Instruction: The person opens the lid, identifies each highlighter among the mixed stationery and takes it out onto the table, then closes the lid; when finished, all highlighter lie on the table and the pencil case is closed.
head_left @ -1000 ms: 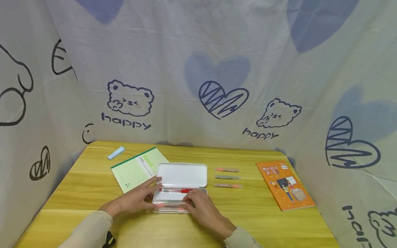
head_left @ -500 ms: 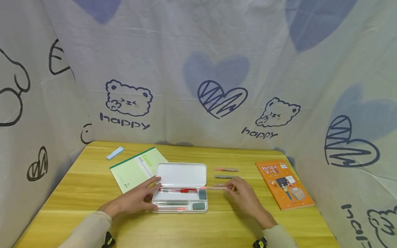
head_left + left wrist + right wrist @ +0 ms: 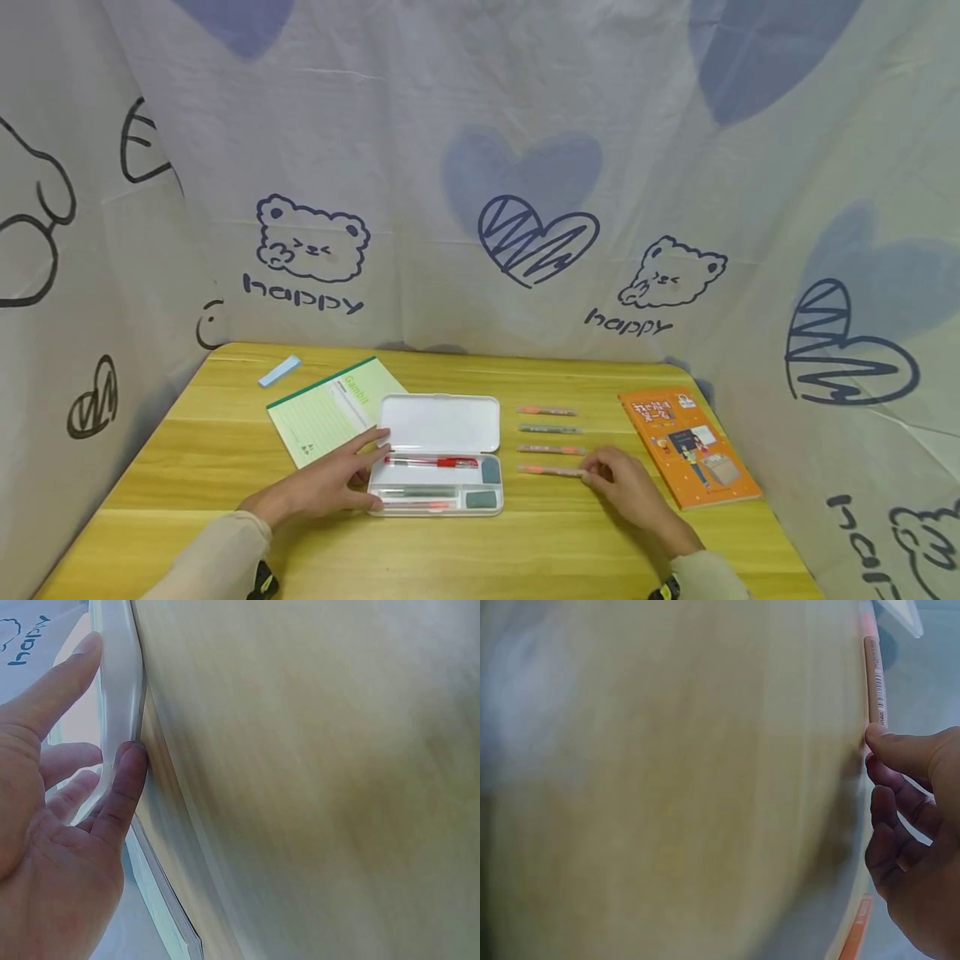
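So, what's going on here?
A person's left hand rests against the left side of an open white pencil case, while the right hand pinches the end of a pink-tipped pen. Beyond it, three other pens lie in a row on the table. A red pen lies inside the case.

The head camera looks forward and down over the table (image 3: 450, 558). Wrist cameras face the fingers (image 3: 124, 784) up close; with the head, the left shares the pen case (image 3: 438, 423), the right the nearest pen (image 3: 876, 682).
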The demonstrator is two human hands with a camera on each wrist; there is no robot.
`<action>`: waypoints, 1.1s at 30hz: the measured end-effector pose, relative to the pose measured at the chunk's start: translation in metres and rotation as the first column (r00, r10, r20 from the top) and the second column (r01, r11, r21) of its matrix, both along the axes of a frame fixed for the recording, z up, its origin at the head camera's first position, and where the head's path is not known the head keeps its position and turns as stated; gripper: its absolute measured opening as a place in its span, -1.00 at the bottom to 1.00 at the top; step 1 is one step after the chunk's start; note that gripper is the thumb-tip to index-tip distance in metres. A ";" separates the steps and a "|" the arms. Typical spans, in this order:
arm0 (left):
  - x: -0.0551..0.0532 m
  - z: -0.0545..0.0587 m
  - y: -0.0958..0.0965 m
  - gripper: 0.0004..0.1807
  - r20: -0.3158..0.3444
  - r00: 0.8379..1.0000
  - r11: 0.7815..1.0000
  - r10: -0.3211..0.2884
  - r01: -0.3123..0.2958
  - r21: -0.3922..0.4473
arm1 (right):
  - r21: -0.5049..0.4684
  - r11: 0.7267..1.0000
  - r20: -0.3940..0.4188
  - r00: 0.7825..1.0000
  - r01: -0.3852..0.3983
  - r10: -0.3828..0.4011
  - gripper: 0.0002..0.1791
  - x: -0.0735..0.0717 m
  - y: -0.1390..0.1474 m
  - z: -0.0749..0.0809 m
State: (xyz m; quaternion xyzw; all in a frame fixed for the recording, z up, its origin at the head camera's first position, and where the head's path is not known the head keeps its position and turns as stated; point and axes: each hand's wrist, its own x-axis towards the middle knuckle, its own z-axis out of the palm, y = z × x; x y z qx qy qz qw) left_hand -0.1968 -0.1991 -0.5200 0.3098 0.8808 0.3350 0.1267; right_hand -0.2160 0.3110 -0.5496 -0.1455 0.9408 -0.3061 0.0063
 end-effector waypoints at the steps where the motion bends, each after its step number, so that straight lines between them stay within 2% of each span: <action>1: 0.000 0.000 0.000 -0.04 -0.002 1.000 1.000 -0.001 0.001 -0.001 | 0.002 1.000 0.005 1.000 -0.003 0.003 -0.94 0.000 0.001 -0.001; 17: -0.002 -0.003 0.001 -0.04 -0.006 1.000 1.000 0.008 -0.008 -0.011 | -0.001 1.000 0.041 0.999 -0.017 0.017 -0.93 -0.001 0.003 -0.003; 33: -0.002 -0.003 0.000 -0.03 -0.021 1.000 0.999 0.015 -0.015 -0.029 | -0.021 1.000 0.033 0.999 -0.023 0.024 -0.85 0.000 0.007 -0.003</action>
